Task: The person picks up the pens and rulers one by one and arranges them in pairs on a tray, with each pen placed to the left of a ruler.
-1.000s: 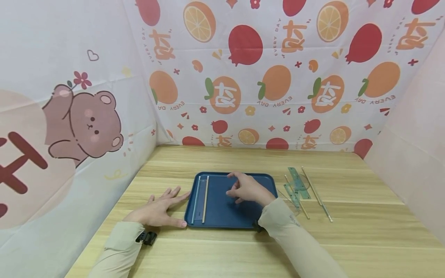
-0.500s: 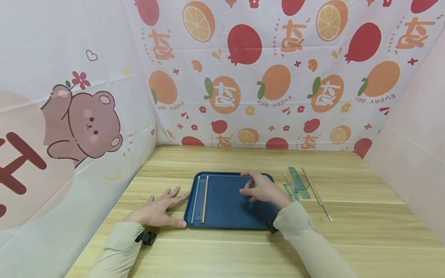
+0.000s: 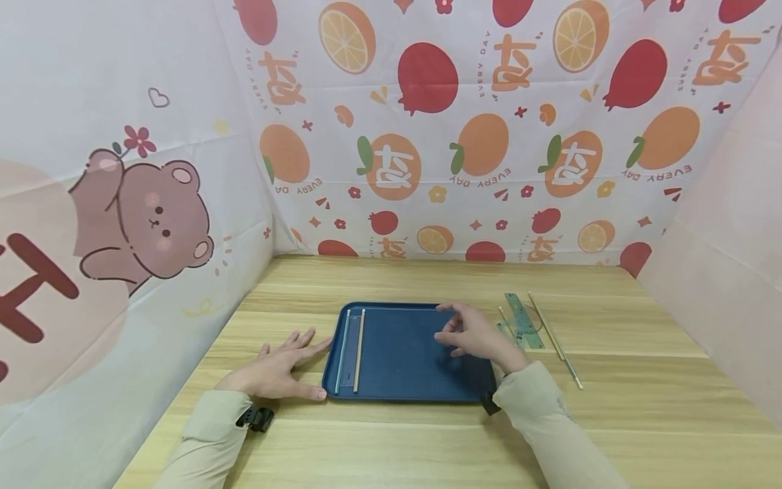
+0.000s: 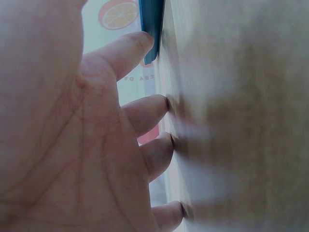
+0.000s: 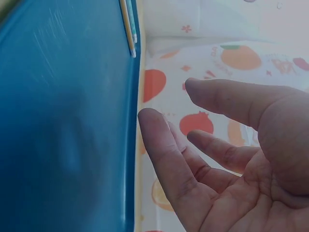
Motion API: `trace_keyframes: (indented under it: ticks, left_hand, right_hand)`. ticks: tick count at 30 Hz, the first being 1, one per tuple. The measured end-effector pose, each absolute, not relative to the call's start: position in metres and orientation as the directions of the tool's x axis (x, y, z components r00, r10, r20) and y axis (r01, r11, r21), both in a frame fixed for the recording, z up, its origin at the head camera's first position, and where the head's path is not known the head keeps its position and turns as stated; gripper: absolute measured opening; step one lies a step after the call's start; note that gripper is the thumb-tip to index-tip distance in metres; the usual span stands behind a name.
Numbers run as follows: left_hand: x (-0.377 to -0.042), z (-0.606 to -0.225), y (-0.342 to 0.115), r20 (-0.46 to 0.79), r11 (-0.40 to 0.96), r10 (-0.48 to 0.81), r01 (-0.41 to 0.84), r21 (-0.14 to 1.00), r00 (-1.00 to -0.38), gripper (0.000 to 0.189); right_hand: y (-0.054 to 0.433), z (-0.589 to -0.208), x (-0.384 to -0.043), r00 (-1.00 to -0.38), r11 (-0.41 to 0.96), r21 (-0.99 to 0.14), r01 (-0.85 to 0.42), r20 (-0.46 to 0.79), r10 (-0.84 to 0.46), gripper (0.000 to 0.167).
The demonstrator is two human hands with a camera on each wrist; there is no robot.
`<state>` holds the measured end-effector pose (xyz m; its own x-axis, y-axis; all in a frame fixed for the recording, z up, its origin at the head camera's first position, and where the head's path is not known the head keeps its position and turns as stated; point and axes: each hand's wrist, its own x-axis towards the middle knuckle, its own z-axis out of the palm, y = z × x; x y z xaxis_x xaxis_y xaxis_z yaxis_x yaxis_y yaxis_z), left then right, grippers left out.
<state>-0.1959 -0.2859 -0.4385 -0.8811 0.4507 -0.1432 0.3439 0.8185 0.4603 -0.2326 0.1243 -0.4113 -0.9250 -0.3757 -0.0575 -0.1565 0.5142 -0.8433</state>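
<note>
A blue tray (image 3: 403, 360) lies on the wooden table. Along its left side are a teal pencil (image 3: 344, 350), a clear ruler (image 3: 351, 360) and a natural-wood pencil (image 3: 360, 350), side by side. My left hand (image 3: 275, 370) rests spread on the table, its thumb and index finger at the tray's left edge; in the left wrist view a finger touches the blue rim (image 4: 153, 29). Over the right part of the tray hovers my right hand (image 3: 473, 333), fingers loosely bent and apart, holding nothing. The right wrist view shows the gap between its thumb and fingers.
Right of the tray lie green rulers (image 3: 524, 322), a clear round-edged piece (image 3: 537, 319) and several pencils (image 3: 552, 333), some partly hidden behind my right hand. A fruit-print cloth (image 3: 427, 170) stands behind the table, with pale cloth walls on both sides.
My right hand has moved right across the tray, toward the rulers and pencils, covering some of them. My left hand has stayed at the tray's left edge.
</note>
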Motion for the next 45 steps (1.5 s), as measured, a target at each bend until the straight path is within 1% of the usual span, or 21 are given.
trace_keyframes:
  ticks: [5, 9, 16, 20, 25, 30, 36, 40, 45]
  left_hand:
    - [-0.197, -0.438, -0.286, -0.145, 0.822, 0.449, 0.343, 0.455, -0.882, 0.106]
    - [-0.196, -0.438, -0.285, -0.152, 0.823, 0.447, 0.339, 0.457, -0.881, 0.106]
    - [-0.196, -0.437, -0.285, -0.148, 0.821, 0.446, 0.338, 0.461, -0.883, 0.105]
    - [-0.196, -0.437, -0.285, -0.142, 0.817, 0.446, 0.336, 0.469, -0.884, 0.105]
    - [-0.198, -0.436, -0.285, -0.131, 0.817, 0.446, 0.342, 0.465, -0.885, 0.105]
    - [-0.199, -0.433, -0.285, -0.125, 0.820, 0.446, 0.349, 0.454, -0.886, 0.106]
    - [-0.199, -0.432, -0.285, -0.129, 0.823, 0.446, 0.349, 0.448, -0.886, 0.106]
    - [-0.198, -0.433, -0.285, -0.136, 0.816, 0.451, 0.345, 0.464, -0.882, 0.106]
    - [-0.194, -0.437, -0.285, -0.141, 0.811, 0.453, 0.342, 0.474, -0.880, 0.105]
  right_hand:
    - [0.133, -0.410, -0.235, -0.925, 0.504, -0.848, -0.162, -0.047, -0.376, 0.057]
    - [0.140, -0.411, -0.240, -0.926, 0.489, -0.861, -0.139, -0.061, -0.372, 0.058]
    - [0.154, -0.414, -0.250, -0.947, 0.518, -0.850, -0.095, -0.083, -0.310, 0.060]
    - [0.163, -0.412, -0.254, -0.951, 0.520, -0.850, -0.084, -0.088, -0.298, 0.060]
    - [0.173, -0.409, -0.256, -0.956, 0.522, -0.848, -0.087, -0.077, -0.283, 0.060]
    - [0.181, -0.408, -0.258, -0.971, 0.552, -0.831, -0.067, -0.074, -0.229, 0.059]
    - [0.187, -0.412, -0.261, -0.971, 0.545, -0.837, -0.043, -0.093, -0.219, 0.062]
    - [0.195, -0.417, -0.263, -0.978, 0.559, -0.829, -0.037, -0.086, -0.192, 0.062]
    - [0.208, -0.425, -0.266, -0.977, 0.567, -0.824, -0.029, -0.097, -0.191, 0.062]
